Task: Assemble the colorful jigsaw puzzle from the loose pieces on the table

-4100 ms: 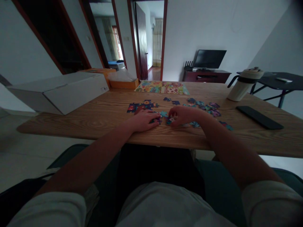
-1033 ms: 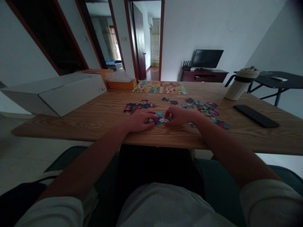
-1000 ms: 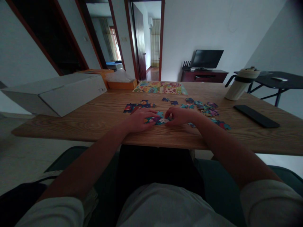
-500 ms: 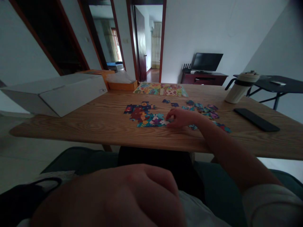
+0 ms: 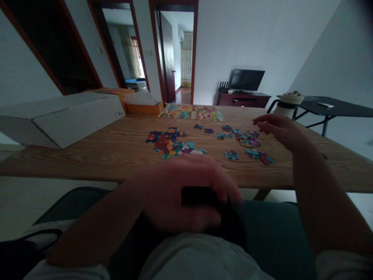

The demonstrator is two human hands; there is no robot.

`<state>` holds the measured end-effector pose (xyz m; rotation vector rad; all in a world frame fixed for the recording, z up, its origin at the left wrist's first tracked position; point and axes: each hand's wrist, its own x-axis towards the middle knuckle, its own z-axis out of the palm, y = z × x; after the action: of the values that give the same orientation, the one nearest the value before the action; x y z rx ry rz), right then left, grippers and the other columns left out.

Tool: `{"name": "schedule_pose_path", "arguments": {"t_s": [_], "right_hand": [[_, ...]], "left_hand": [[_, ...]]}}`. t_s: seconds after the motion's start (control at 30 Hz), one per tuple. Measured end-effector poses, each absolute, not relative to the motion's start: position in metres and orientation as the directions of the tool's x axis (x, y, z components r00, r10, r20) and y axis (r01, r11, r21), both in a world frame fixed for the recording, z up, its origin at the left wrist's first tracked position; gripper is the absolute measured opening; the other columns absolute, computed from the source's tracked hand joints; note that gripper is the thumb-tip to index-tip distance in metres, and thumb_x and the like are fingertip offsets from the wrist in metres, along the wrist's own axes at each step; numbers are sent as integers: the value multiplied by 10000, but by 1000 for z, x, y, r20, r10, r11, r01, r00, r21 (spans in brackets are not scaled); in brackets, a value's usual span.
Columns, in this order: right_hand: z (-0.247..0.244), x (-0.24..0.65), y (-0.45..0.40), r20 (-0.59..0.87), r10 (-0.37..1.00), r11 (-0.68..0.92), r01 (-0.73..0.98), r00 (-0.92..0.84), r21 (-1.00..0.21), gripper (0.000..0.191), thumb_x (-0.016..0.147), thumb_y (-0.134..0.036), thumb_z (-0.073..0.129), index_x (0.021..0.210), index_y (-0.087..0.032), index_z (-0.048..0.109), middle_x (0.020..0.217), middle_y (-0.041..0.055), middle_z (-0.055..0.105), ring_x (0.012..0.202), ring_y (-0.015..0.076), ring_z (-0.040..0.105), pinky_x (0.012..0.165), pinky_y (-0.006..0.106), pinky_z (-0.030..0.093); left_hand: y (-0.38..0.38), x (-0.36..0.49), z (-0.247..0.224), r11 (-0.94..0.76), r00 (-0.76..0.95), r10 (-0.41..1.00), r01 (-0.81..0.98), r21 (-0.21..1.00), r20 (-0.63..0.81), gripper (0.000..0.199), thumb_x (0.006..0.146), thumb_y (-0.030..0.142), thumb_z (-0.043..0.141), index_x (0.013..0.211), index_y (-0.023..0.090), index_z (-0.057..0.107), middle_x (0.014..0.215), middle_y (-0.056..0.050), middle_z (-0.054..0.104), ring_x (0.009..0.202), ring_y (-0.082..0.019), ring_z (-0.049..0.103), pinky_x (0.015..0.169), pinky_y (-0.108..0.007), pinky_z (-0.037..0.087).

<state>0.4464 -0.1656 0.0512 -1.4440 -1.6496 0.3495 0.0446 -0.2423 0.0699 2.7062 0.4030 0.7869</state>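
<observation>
My right hand (image 5: 276, 128) is raised over the right part of the table, fingers loosely bent and parted, with nothing visible in them. Beside and below its fingertips lies a heap of loose jigsaw pieces (image 5: 247, 139). My left hand (image 5: 186, 186), slightly blurred, hangs over the near table edge, its thumb and fingers apart around a gap. It hides the lower edge of the partly joined jigsaw puzzle (image 5: 167, 144), which shows animals on a dark ground. A joined cluster of blue and red pieces (image 5: 259, 155) and a small blue cluster (image 5: 231, 155) lie right of it.
A colourful picture sheet (image 5: 190, 112) lies at the table's far side. At left stand a white box (image 5: 78, 116) and an orange tissue box (image 5: 144, 107). A thermos (image 5: 287, 103) is behind my right hand. Beyond are a television (image 5: 247, 80) and a black folding table (image 5: 329, 107).
My right hand has left the joined puzzle and moved right, above the loose pieces. My left hand has risen from my lap towards the table edge. The view has shifted slightly.
</observation>
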Motion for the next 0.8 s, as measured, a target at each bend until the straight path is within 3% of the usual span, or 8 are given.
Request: {"name": "schedule_pose_path", "arguments": {"t_s": [0.1, 0.23, 0.37, 0.5, 0.63, 0.8], "right_hand": [[21, 477, -172, 384, 886, 182, 567, 260, -803, 341, 816, -499, 692, 998, -213, 726, 980, 120, 735, 788, 216, 598, 738, 379, 497], [-3, 487, -181, 337, 918, 147, 610, 208, -778, 356, 810, -517, 715, 1018, -228, 732, 1077, 140, 754, 922, 276, 652, 847, 426, 519], [-9, 481, -187, 284, 951, 114, 711, 124, -694, 384, 813, -576, 685, 995, -245, 754, 1036, 113, 758, 899, 299, 682, 838, 466, 549], [-14, 478, -187, 186, 980, 56, 804, 69, -591, 423, 833, -580, 656, 1057, -238, 765, 920, 103, 749, 777, 270, 672, 733, 427, 549], [-18, 473, -187, 147, 989, 94, 860, -22, -501, 479, 818, -616, 685, 1076, -220, 762, 829, 69, 714, 725, 239, 653, 693, 380, 523], [-21, 476, -188, 130, 991, 49, 877, 15, -478, 582, 757, -638, 750, 1177, -236, 756, 887, 69, 725, 793, 262, 680, 741, 397, 545]], "left_hand": [[-168, 61, 51, -872, 804, 488, 432, 231, 339, 322, 992, 412, 570, 1230, 265, 728, 1210, -68, 756, 1141, -270, 691, 1063, -426, 497], [-101, 61, 18, -763, 748, 645, 642, 75, 156, 396, 998, 407, 572, 1305, 197, 707, 1413, -127, 668, 1328, -311, 597, 1179, -445, 383], [-97, 53, 3, -763, 758, 646, 645, 50, 86, 416, 1037, 433, 502, 1291, 193, 729, 1392, -124, 682, 1304, -272, 615, 1152, -378, 405], [-104, 50, 3, -766, 761, 643, 641, 57, 88, 432, 1044, 442, 473, 1288, 202, 737, 1394, -113, 687, 1304, -265, 614, 1144, -380, 412], [-102, 50, 3, -771, 766, 637, 634, 65, 90, 430, 1040, 436, 471, 1277, 202, 743, 1368, -112, 703, 1293, -269, 621, 1138, -393, 423], [-97, 48, 6, -780, 777, 624, 614, 124, 77, 405, 1016, 424, 506, 1264, 208, 742, 1339, -104, 719, 1276, -263, 634, 1135, -380, 423]]}}
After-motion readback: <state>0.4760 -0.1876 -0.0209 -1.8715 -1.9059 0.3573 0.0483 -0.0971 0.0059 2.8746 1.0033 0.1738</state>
